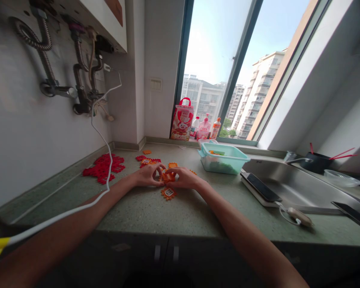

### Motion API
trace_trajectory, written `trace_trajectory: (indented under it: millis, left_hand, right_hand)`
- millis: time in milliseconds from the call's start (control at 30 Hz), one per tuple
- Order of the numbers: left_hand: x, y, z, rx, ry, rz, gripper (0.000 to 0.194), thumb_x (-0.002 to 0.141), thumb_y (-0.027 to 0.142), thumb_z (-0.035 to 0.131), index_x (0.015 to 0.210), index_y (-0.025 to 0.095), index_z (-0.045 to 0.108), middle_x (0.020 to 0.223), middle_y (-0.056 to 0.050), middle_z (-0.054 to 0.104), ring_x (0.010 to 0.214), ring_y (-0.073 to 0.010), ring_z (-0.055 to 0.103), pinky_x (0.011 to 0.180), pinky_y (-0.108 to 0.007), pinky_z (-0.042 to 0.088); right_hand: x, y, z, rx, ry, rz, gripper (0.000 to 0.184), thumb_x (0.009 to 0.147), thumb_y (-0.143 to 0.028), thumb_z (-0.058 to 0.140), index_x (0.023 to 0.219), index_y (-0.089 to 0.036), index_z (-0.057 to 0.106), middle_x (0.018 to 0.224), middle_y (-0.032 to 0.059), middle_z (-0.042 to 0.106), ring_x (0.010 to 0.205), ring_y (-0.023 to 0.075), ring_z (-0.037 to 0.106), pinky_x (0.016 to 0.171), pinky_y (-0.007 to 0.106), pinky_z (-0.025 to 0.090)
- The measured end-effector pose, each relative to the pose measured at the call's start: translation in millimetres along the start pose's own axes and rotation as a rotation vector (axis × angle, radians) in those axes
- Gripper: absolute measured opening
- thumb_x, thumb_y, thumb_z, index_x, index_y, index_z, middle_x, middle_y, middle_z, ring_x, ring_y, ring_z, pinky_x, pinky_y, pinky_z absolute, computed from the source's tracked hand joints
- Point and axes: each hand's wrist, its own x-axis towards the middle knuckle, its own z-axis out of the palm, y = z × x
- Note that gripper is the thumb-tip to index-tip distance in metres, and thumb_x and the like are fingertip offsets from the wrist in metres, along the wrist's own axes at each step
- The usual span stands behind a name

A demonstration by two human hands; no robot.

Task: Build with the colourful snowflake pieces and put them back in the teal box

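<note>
Both hands meet over the surface [132,218], the left hand [150,176] and the right hand [184,178] pinching the orange pieces [168,177] between their fingertips; these sit between the red pile [103,168] and the teal container [225,170], just beyond the windowed piece [169,193]; to handle them well, I would steady one part with the left fingers, line up the notched edges, and press evenly with the right so that nothing bends; the fingers hide much of the held pieces, so I cannot tell which way they point or where their long axis runs; the windowed piece lies flat, pale grid upward, about as broad as long.
</note>
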Motion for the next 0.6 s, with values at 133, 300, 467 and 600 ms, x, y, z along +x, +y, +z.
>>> trace_trajectory:
  millis: [133,300,467,600]
  left_hand:
    - [2.4,1.9,4.1,-0.04,0.018,-0.012,0.076,0.068,0.063,0.085,0.127,0.023,0.059,0.104,-0.004,0.074,0.073,-0.0172,0.062,0.064,-0.028,0.048]
    - [5.2,-4.4,2.4,0.008,0.09,0.001,0.066,0.079,0.062,0.077,0.129,0.023,0.059,0.107,-0.004,0.075,0.08,-0.0193,0.066,0.072,-0.03,0.052]
    - [6.6,-23.5,-7.8,0.32,0.315,-0.055,0.036,0.095,0.04,0.054,0.122,0.021,0.069,0.117,-0.01,0.073,0.112,-0.0278,0.064,0.103,-0.042,0.048]
    - [3.8,-33.1,-10.7,0.535,0.25,-0.113,0.041,0.092,0.038,0.057,0.129,0.026,0.071,0.124,-0.01,0.069,0.12,-0.0302,0.06,0.109,-0.047,0.044]
  right_hand:
    - [1.2,1.0,1.7,0.027,-0.004,0.063,0.045,0.082,-0.045,0.081,0.123,-0.027,0.073,0.097,0.0026,0.076,0.084,0.0194,0.068,0.08,0.029,0.049]
    - [2.0,1.8,1.8,0.054,0.003,0.101,0.038,0.081,-0.036,0.079,0.117,-0.027,0.074,0.093,0.0013,0.075,0.082,0.0181,0.067,0.078,0.028,0.048]
    - [-0.2,9.3,-1.1,0.014,-0.009,0.143,0.04,0.078,-0.029,0.079,0.118,-0.028,0.073,0.092,0.0008,0.074,0.079,0.0173,0.065,0.076,0.027,0.047]
    - [-3.4,18.3,-1.9,-0.024,-0.015,0.153,0.038,0.078,-0.031,0.078,0.115,-0.027,0.074,0.088,0.0009,0.072,0.075,0.0164,0.062,0.071,0.026,0.044]
